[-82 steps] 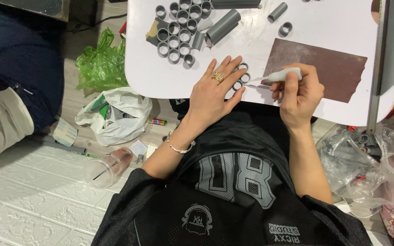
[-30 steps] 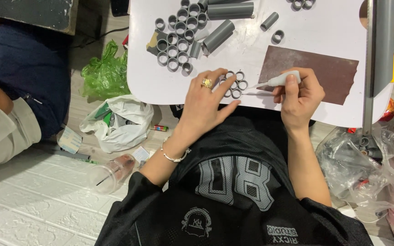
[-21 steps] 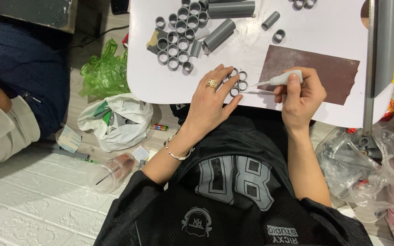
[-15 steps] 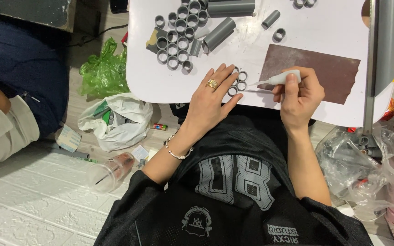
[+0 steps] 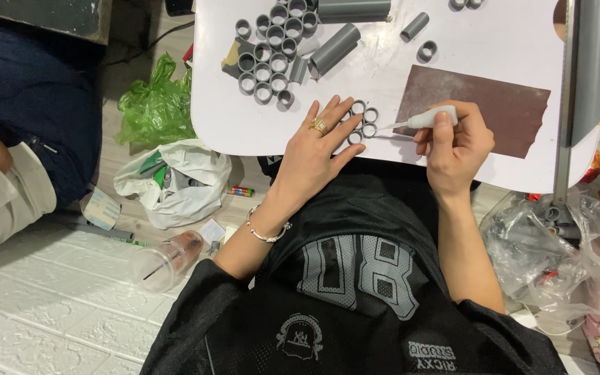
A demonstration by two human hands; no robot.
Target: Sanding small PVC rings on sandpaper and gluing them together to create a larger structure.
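My left hand flat, fingers spread, pinning small cluster of grey rings; four visible. My right hand grips one white glue tube, nozzle touching cluster.

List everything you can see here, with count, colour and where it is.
table: one, white, top centre
ring cluster: several grey rings, near table edge, under left fingers
ring group: many, grey, upright, table top left
pipes: a few, grey, lying beside the ring group
sandpaper: one sheet, brown, table right
long pipe: one, grey, right table edge
green bag: one, floor left
white bag: one, floor below green bag
cup: one, clear, lying on floor
clear bag: one, floor right, holds grey parts
glue tube: one, white, tip at ring cluster
left hand: flat on ring cluster, gold ring
right hand: grips glue tube
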